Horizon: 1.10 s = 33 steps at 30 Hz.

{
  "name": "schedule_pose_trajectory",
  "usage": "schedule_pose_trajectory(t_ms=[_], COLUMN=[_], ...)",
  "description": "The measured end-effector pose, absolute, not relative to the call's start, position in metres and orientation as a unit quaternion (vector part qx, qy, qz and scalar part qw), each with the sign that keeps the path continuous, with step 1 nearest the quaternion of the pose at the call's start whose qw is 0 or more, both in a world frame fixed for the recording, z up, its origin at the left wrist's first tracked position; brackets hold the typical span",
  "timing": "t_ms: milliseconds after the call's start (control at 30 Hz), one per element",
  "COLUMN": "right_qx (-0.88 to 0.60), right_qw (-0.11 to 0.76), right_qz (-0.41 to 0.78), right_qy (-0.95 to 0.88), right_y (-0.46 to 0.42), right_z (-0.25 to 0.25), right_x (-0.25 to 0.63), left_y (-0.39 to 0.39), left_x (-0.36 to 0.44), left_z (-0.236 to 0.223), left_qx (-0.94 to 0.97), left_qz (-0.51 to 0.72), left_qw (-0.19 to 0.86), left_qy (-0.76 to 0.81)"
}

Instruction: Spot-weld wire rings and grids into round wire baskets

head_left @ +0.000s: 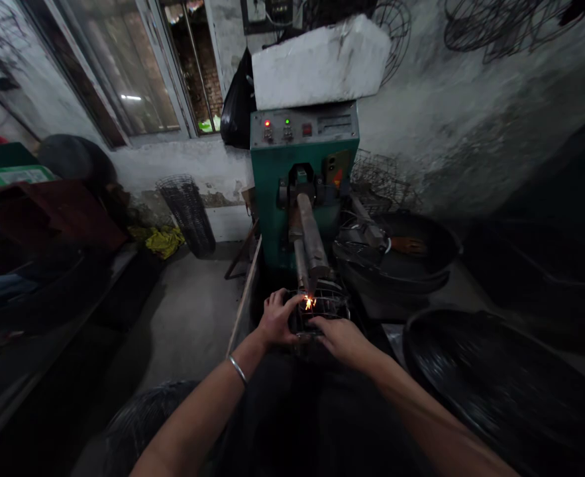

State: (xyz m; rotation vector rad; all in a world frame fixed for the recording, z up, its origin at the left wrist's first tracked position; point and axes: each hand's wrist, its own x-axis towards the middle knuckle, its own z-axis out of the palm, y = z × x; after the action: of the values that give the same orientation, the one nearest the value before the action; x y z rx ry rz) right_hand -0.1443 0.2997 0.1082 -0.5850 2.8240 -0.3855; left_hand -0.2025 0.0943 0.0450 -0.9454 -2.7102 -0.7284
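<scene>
A round dark wire cage (332, 306) is held under the electrode arm (312, 238) of a green spot welder (272, 192). Orange sparks (309, 303) fly where the electrode tip meets the wire. My left hand (277, 320) grips the cage's left side, its thumb reaching close to the sparks. On the near right side, my right hand (340, 336) holds the same cage with thumb and fingers. A silver bangle (237, 370) circles my left wrist. The underside of the cage is lost in shadow.
Black basins (416, 265) stand to the right, one with an orange-brown glove (407, 246) inside. A white foam block (322, 63) rests on the welder. A mesh roll (187, 215) leans at the wall near yellow bags (164, 242). A large black tub (491, 377) sits at near right.
</scene>
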Motion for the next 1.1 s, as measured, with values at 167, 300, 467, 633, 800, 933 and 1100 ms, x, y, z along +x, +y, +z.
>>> schedule_pose_trajectory(t_ms=[167,300,467,633,800,933,1100], right_qx=[-0.191,-0.179,-0.125,-0.061,0.008,0.043,0.167], right_qw=[0.111,0.028,-0.068,-0.064,-0.03,0.031,0.093], right_qz=[-0.127,-0.158,-0.264,-0.376,-0.476,-0.562,-0.685], right_qy=[0.967,0.971,0.954,0.922,0.879,0.826,0.703], right_y=[0.296,0.301,0.316,0.326,0.335,0.337,0.339], right_z=[0.115,0.109,0.096,0.079,0.063,0.053,0.036], right_x=[-0.142,-0.138,-0.126,-0.109,-0.092,-0.082,-0.078], left_y=[0.094,0.095,0.096,0.096,0.097,0.098,0.097], left_x=[-0.203,-0.215,-0.228,-0.228,-0.229,-0.235,-0.25], left_z=[0.05,0.056,0.06,0.058,0.061,0.066,0.064], left_qx=[-0.329,-0.31,-0.294,-0.289,-0.293,-0.272,-0.237], left_qz=[-0.244,-0.219,-0.222,-0.235,-0.242,-0.23,-0.244], left_qw=[0.114,0.075,0.056,0.08,0.098,0.096,0.062], left_qy=[-0.905,-0.922,-0.928,-0.925,-0.92,-0.929,-0.938])
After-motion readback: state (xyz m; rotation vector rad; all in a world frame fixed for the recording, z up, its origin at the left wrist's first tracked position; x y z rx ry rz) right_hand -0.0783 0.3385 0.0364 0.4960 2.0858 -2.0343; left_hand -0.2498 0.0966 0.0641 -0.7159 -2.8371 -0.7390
